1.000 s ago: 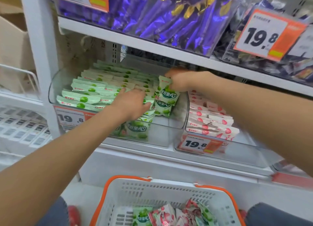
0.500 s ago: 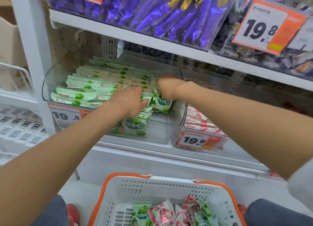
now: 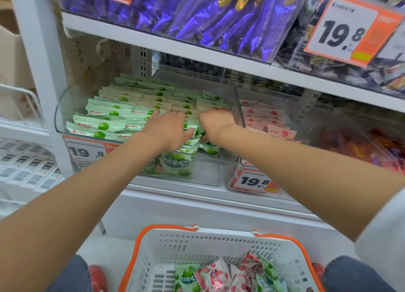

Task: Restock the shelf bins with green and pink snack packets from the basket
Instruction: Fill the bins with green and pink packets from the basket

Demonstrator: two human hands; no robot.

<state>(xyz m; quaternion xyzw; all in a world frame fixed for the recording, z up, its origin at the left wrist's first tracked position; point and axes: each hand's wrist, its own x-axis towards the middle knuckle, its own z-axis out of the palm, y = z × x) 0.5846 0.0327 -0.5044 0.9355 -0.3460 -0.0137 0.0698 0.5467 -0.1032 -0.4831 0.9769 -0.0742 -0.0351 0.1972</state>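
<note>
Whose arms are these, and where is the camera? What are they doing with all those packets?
The camera sits on a person's head, so you see their own two arms reaching out to a shop shelf. The left hand lies flat, pressing on the green packets in a clear bin. The right hand is curled round a few more green packets at the end of the row. The next bin holds pink packets. Below stands a white basket with an orange rim, and inside it are more green and pink packets.
</note>
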